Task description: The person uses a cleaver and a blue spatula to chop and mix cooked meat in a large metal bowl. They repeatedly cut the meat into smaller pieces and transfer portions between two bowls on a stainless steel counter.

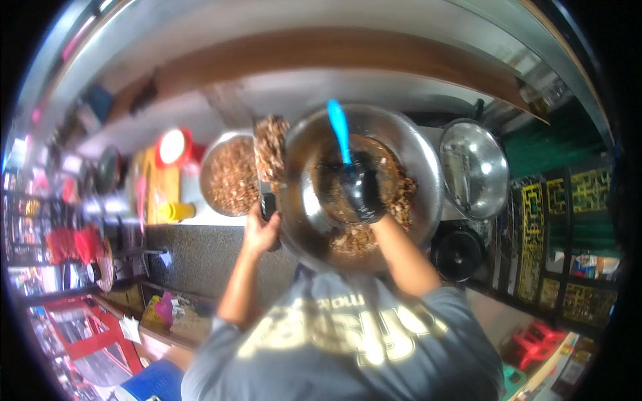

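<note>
My bare left hand [262, 228] grips the black handle [269, 205] of a broad-bladed tool that looks like a cleaver. A heap of chopped brown food pieces [271, 145] covers its blade, between two metal bowls. My right hand [362, 193], in a black glove, is inside the large stainless steel bowl [426, 170]. A bright blue handle [338, 125] rises out of the gloved fist, which appears closed around it; the utensil's lower end is hidden. Brown sauce and chopped pieces [356, 240] lie in the bowl around this hand.
Left of the cleaver stands a smaller metal bowl [231, 175] full of chopped brown pieces. Further left are a yellow container [176, 211], a red-rimmed vessel [173, 147] and a wooden board [168, 175]. On the right sit another steel bowl [474, 170] and a round black vessel [457, 253].
</note>
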Tool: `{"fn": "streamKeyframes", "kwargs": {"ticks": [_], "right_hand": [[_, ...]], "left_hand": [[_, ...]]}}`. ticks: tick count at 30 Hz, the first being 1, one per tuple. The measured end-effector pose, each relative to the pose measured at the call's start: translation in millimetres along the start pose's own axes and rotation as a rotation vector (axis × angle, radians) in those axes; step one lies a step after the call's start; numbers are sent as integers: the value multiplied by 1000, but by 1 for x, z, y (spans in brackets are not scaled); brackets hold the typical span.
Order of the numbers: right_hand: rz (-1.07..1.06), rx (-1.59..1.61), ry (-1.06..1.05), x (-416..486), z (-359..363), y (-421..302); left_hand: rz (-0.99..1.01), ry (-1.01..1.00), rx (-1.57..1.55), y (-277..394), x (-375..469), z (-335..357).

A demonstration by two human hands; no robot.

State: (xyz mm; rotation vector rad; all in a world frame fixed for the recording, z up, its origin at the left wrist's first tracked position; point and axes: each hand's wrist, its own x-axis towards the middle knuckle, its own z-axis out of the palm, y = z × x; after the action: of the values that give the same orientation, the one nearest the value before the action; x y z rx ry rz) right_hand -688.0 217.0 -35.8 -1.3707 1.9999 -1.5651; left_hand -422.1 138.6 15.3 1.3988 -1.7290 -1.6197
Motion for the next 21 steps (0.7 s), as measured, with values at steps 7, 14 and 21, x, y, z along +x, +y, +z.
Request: {"fn": "streamKeyframes", "kwargs": {"ticks": [7,14,21], "right_hand": [[201,-226,-35,17,17,63],[122,-797,-706,-33,0,-45],[215,-165,-522,-21,52,-41]], "left_hand": [[177,463,677,-8,19,-127],[230,582,608,-27,-5,-182],[183,487,443,-30,-9,-165]]}}
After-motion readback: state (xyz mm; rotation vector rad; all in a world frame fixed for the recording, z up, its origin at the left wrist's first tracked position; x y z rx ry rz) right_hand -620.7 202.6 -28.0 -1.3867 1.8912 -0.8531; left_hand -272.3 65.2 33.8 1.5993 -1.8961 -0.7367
